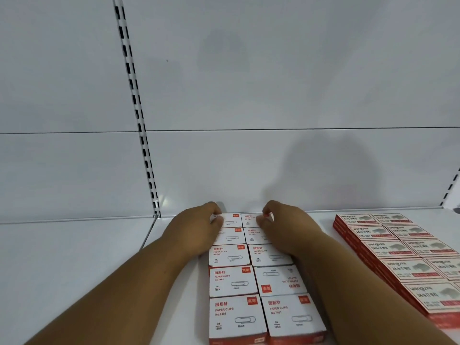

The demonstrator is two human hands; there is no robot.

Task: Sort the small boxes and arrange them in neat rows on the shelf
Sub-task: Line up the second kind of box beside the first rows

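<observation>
Several white-and-red paper clip boxes [234,282] lie flat in two columns on the white shelf [74,257], running from the front edge to the back wall. One box in the right column [280,280] is turned the other way round. My left hand [196,230] rests on the rearmost left box [230,219], fingers curled over its far edge. My right hand [283,225] pinches the far edge of the rearmost right box [250,219]. My forearms flank both columns.
A block of flat red-and-white staple boxes [398,252] lies in rows, stacked, at the right of the shelf. A slotted upright [139,120] runs up the white back panel at left. A bracket [450,188] stands at far right.
</observation>
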